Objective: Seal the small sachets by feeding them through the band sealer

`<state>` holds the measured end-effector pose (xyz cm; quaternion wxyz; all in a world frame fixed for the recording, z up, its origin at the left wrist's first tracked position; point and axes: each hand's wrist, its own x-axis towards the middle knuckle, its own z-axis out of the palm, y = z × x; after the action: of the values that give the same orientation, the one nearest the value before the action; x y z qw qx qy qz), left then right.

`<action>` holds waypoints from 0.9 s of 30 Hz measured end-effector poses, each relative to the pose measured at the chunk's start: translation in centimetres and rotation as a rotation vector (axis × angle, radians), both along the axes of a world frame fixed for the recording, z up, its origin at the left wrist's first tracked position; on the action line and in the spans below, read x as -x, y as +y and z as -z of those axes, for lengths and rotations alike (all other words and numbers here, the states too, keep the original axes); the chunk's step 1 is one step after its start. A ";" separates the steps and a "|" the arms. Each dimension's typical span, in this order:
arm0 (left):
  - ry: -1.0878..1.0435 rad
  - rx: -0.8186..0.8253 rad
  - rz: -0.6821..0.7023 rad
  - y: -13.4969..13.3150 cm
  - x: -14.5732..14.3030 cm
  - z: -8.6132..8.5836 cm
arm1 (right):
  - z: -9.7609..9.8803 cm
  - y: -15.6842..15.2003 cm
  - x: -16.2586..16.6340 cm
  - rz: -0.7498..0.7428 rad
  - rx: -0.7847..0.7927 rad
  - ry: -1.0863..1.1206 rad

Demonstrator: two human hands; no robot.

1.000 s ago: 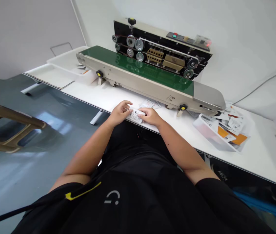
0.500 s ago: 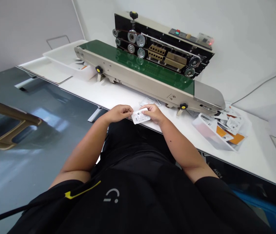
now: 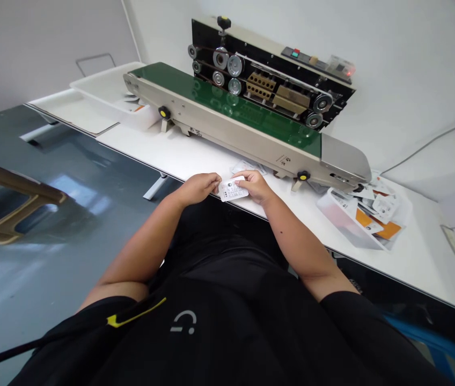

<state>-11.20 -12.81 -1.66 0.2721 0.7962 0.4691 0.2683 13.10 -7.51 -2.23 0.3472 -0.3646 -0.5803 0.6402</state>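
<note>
A small white printed sachet [image 3: 232,188] is held flat between my hands, just over the front edge of the white table [image 3: 195,153]. My left hand [image 3: 198,188] pinches its left edge with the fingertips. My right hand [image 3: 255,186] rests its fingers on the sachet's right side. Several loose sachets [image 3: 247,167] lie just behind my right hand, by the foot of a band sealer with a green conveyor belt [image 3: 227,107].
The sealer's rollers and heater blocks [image 3: 276,96] stand behind the belt. A white bin of printed sachets and orange cards [image 3: 344,220] sits at the right, and white trays [image 3: 102,88] sit at the far left. A brown chair [image 3: 10,203] stands at the left.
The sachet has turned from slanted to nearly level between my hands. My right hand has moved onto its upper right side, and the view has tilted slightly.
</note>
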 end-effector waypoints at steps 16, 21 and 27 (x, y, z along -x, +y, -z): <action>-0.153 -0.014 -0.146 0.2 -0.8 0.6 | 0.4 0.5 0.0 0.053 -0.062 0.009; -0.148 -0.014 -0.194 0.4 -0.8 0.9 | 0.3 0.4 0.1 0.048 -0.067 0.020; -0.175 -0.001 -0.181 0.1 -1.1 0.6 | 0.3 0.4 0.0 0.043 -0.064 0.008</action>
<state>-10.14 -12.74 -2.29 0.2863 0.7242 0.5134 0.3604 13.05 -7.12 -2.53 0.3748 -0.3629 -0.5911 0.6152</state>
